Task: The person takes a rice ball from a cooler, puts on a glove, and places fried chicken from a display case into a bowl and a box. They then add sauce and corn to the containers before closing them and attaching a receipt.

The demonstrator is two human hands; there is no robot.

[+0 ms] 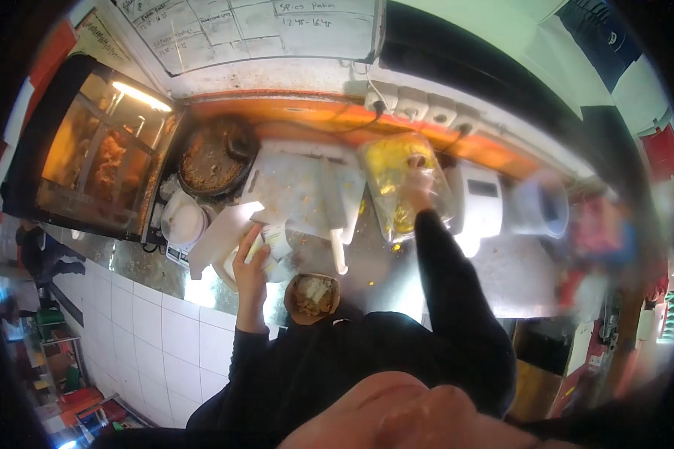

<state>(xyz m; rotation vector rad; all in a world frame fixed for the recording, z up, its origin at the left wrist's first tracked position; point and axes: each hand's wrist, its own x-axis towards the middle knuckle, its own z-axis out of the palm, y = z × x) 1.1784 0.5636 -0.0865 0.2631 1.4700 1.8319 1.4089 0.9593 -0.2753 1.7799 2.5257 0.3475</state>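
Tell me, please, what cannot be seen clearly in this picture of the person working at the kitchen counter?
- Right hand, head view: motion-blurred inside the clear bag of yellow food; its grip cannot be told.
- Left hand: the white container it touches is partly covered by the fingers.
- Whiteboard: writing mostly too small, cut by the top edge.
- Right side of the counter: things blurred.

The clear plastic bag [401, 187] — stuffed with yellow food — lies on the steel counter by the orange-splashed wall. The small white container [273, 241] stands near the counter's front edge — beside a white cutting board.
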